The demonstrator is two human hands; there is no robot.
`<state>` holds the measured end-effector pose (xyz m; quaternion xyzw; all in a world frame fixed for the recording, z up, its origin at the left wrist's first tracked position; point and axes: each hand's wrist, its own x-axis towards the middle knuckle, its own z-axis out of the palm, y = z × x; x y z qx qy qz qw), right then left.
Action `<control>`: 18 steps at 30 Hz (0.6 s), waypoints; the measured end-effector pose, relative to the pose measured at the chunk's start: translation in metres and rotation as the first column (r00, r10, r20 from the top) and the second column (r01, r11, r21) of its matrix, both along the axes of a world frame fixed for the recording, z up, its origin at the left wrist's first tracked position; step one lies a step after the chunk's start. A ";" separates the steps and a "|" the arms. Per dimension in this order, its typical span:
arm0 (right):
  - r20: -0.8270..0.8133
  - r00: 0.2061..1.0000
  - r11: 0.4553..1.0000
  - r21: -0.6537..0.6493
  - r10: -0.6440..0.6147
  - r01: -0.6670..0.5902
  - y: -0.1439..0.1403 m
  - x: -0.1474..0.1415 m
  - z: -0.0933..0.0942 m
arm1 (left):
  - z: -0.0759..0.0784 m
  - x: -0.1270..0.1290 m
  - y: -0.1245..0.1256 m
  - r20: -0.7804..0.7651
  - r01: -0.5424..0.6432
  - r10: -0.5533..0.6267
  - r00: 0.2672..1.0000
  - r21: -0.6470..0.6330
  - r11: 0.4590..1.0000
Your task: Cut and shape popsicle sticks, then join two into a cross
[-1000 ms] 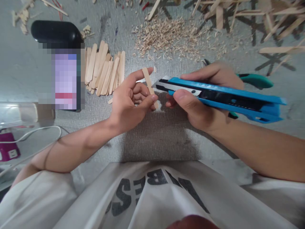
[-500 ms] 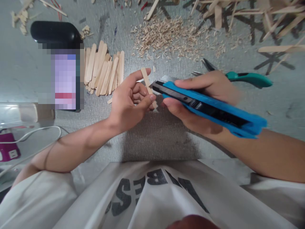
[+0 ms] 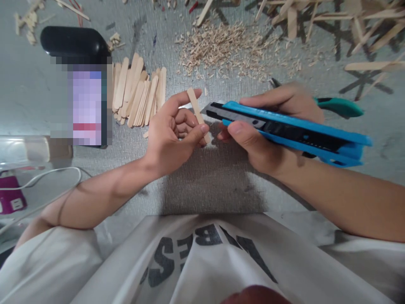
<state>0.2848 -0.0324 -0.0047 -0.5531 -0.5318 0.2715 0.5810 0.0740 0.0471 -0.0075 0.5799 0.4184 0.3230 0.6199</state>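
A short popsicle stick is pinched between the thumb and fingers of my left hand, tilted with its rounded top leaning left. My right hand is closed around a blue utility knife, its blade out and pointing left. The blade tip is close to the stick's right edge; whether they touch I cannot tell. Beyond my right hand lie green-handled pliers, their jaws partly hidden behind it. To the left of my left hand is a pile of popsicle sticks.
Wood shavings are heaped beyond my hands. A stick structure stands at the far right. On the left are a black rounded case, a blurred-out phone, a clear container, a white cable and a purple plug.
My right hand has shifted the knife a little right and levelled it, drawing the blade back from the stick. My left hand and the stick have hardly moved.
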 end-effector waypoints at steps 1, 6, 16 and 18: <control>0.040 0.999 1.000 0.030 0.008 -0.009 0.000 0.001 0.001 | 0.000 0.000 0.000 0.001 -0.006 0.006 1.000 -0.002 1.000; 0.123 0.992 0.975 0.217 0.016 -0.043 0.006 0.000 0.000 | -0.001 -0.001 0.001 0.036 -0.017 0.018 0.999 -0.012 1.000; 0.242 0.969 0.992 0.107 0.045 -0.073 -0.002 0.005 -0.001 | -0.001 0.000 0.000 0.011 0.001 0.000 1.000 -0.007 1.000; 0.182 0.982 0.998 0.018 0.048 -0.052 -0.004 0.006 -0.004 | -0.001 0.000 0.000 0.002 0.000 0.000 1.000 -0.007 1.000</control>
